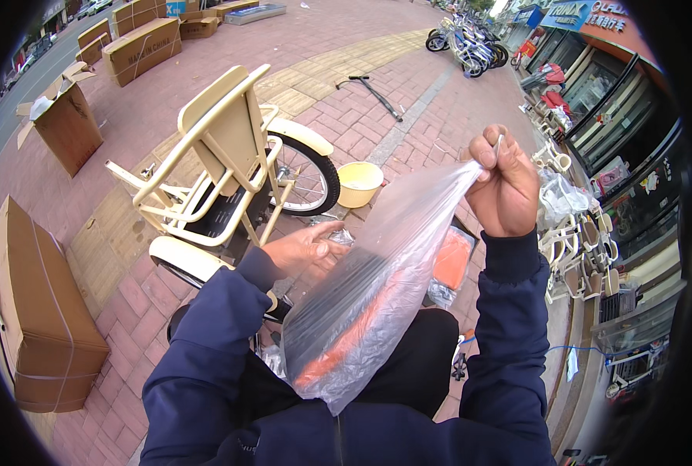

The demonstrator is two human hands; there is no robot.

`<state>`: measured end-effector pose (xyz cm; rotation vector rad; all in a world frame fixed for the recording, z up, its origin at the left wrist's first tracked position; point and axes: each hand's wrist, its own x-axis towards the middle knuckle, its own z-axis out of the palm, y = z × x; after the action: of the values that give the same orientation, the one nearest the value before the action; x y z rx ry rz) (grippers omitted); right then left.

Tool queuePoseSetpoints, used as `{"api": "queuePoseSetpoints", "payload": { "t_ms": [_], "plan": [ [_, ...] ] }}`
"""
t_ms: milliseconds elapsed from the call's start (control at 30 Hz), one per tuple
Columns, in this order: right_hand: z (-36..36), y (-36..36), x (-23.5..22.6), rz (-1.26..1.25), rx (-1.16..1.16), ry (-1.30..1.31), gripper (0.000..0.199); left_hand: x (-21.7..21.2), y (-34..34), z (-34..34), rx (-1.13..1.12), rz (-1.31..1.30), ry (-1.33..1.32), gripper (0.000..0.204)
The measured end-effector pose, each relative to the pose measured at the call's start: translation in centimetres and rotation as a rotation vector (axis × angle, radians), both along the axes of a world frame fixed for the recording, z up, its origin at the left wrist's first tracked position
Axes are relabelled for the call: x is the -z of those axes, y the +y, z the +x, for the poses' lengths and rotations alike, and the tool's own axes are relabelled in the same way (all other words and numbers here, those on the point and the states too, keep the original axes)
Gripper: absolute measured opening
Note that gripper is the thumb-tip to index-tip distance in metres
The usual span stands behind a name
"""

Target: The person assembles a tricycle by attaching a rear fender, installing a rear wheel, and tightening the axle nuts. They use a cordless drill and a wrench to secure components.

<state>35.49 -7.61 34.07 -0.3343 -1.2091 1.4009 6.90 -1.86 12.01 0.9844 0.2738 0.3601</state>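
Note:
My right hand (505, 180) pinches the top corner of a clear plastic bag (377, 287) and holds it up at the right. Inside the bag, low down, shows something orange (353, 334) whose kind I cannot make out. My left hand (307, 252) is at the bag's left side, fingers stretched out and apart; whether it touches the film is unclear. Just beyond it stands a cream tricycle frame (206, 198) with a seat back, a black-tyred wheel (303, 175) and cream mudguards (183, 256). The bag hangs over my lap and hides part of the ground.
A yellow bucket (359, 185) stands beside the wheel. Behind the bag lies an orange packet (453, 258). A floor pump (377, 97) rests on the paving. Cardboard boxes (43, 311) stand at the left; cream parts (582, 248) are piled along the shopfront; parked bikes (470, 46) are farther off.

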Motion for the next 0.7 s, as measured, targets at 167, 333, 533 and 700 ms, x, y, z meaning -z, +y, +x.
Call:
{"api": "queuePoseSetpoints", "payload": {
  "t_ms": [167,333,533,700],
  "plan": [
    [-0.3,1.4,2.3,-0.084,0.046,0.087,0.014,0.9,-7.0,3.7,0.163,-0.345,-0.258,0.086],
    [1.7,2.8,7.8,-0.098,0.286,-0.028,0.026,0.6,-6.5,3.7,-0.197,-0.29,-0.234,0.053],
    [4.4,0.2,14.3,-0.343,0.095,-0.082,0.094,-1.5,-1.8,0.1,-0.696,0.363,0.046,0.024],
    [1.7,-0.4,17.2,-0.067,0.104,-0.657,0.111,-1.5,-0.3,-1.0,-0.831,0.432,0.187,0.023]
  ]
}}
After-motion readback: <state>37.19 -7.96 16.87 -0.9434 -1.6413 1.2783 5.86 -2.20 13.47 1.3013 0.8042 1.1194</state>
